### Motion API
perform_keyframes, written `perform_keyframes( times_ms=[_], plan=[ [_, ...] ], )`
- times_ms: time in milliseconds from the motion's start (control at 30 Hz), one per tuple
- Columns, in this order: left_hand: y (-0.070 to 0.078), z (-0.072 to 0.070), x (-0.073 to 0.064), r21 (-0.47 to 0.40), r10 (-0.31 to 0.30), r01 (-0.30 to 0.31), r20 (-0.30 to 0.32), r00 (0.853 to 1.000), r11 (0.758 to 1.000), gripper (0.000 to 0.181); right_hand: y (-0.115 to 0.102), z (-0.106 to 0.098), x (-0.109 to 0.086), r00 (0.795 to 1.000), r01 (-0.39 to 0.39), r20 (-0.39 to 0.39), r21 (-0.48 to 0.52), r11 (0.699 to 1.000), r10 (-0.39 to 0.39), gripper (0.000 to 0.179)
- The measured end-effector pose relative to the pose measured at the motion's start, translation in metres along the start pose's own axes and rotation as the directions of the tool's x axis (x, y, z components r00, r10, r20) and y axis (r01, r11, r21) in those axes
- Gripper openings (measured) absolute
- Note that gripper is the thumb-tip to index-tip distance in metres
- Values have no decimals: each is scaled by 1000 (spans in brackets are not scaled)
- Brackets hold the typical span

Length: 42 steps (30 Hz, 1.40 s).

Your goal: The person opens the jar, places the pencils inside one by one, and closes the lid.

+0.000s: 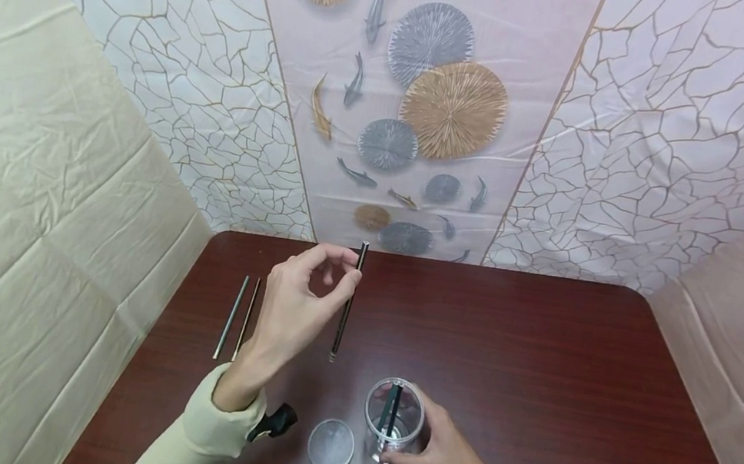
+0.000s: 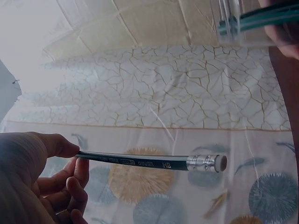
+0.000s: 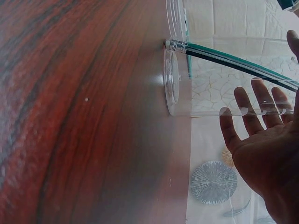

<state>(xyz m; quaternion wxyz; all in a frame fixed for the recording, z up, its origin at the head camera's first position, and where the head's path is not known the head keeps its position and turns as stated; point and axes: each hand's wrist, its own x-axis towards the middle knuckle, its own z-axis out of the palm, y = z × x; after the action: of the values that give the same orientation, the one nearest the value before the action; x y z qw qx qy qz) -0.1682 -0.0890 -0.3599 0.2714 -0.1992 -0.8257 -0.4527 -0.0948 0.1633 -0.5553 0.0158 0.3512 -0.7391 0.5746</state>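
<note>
My left hand (image 1: 296, 304) pinches a dark HB pencil (image 1: 344, 317) between thumb and fingers, raised in front of me. It hangs slightly tilted, its eraser end with metal ferrule (image 2: 205, 163) lowest. To the right and nearer stands a clear jar (image 1: 410, 416), uncapped and upright on the table. My right hand (image 1: 445, 454) grips the jar from its right side, thumb at the near side and fingers round the far side. Inside the jar lean two pencils (image 3: 233, 63), one green and one dark, eraser ends down at the bottom.
A round clear lid (image 1: 331, 446) lies flat just left of the jar. Two slim pencils, one teal (image 1: 231, 317) and one dark (image 1: 249, 314), lie side by side at the table's left. Fabric walls (image 1: 629, 178) enclose the dark wood table (image 1: 539, 345) behind and beside.
</note>
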Motion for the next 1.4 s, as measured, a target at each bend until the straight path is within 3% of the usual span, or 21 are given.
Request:
perform_keyframes(
  times_ms=[667,933,1400],
  plan=[
    [29,1,-11,-129,100,-100,-11,995,987,13,0,1,1,1000,2,-4,-24,1000,-2,81],
    [35,6,-17,-184,99,-99,-10,995,978,15,-2,2,1,1000,5,-6,-16,1000,-5,82],
    [40,18,-29,-236,165,-159,7,986,959,17,-1,3,4,1000,29,5,25,999,-29,85]
  ],
)
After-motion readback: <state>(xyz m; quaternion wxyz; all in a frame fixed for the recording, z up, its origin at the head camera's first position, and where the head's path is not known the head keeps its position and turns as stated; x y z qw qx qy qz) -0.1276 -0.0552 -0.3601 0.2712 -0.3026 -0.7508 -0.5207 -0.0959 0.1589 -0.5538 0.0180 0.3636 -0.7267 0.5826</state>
